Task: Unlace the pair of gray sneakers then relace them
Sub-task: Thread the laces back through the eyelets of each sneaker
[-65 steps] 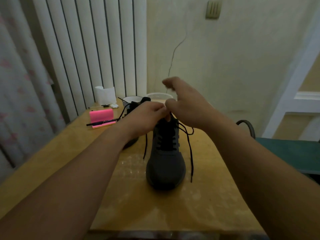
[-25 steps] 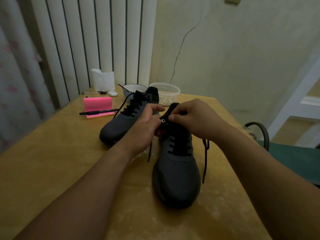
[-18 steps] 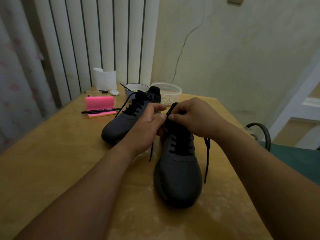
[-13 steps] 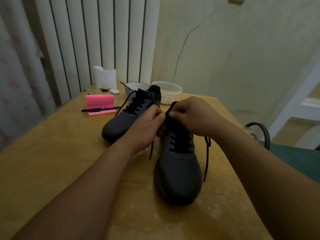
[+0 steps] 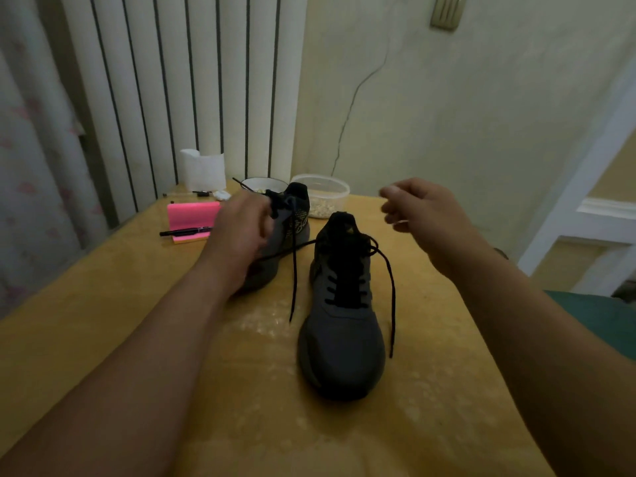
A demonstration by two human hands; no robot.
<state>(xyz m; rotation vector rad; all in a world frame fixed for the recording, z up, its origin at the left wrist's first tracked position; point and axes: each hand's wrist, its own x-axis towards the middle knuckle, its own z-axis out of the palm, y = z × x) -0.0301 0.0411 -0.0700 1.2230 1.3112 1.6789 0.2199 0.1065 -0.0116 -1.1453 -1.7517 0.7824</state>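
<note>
The near gray sneaker (image 5: 342, 339) stands toe toward me on the yellow table (image 5: 103, 321), its black laces loose at the top. The left lace (image 5: 292, 287) runs taut from the top eyelet to my left hand (image 5: 241, 232), and its end hangs to the table. That hand is blurred, fingers curled, and seems to pinch this lace. Its fingers cover part of the second gray sneaker (image 5: 292, 218) behind it. My right hand (image 5: 418, 210) hovers above and right of the near sneaker's collar, fingers loosely curled and holding nothing. The right lace (image 5: 391, 304) trails down beside the shoe.
At the table's back stand a pink notepad (image 5: 192, 215) with a black pen (image 5: 186, 231), a white paper roll (image 5: 203, 170), a white bowl (image 5: 263, 184) and a clear plastic tub (image 5: 321, 194). A green chair seat (image 5: 592, 318) lies to the right.
Both hands have left the near sneaker's tongue. My left hand swung out left with the lace, my right hand lifted up and right, empty. The top lacing is looser.
</note>
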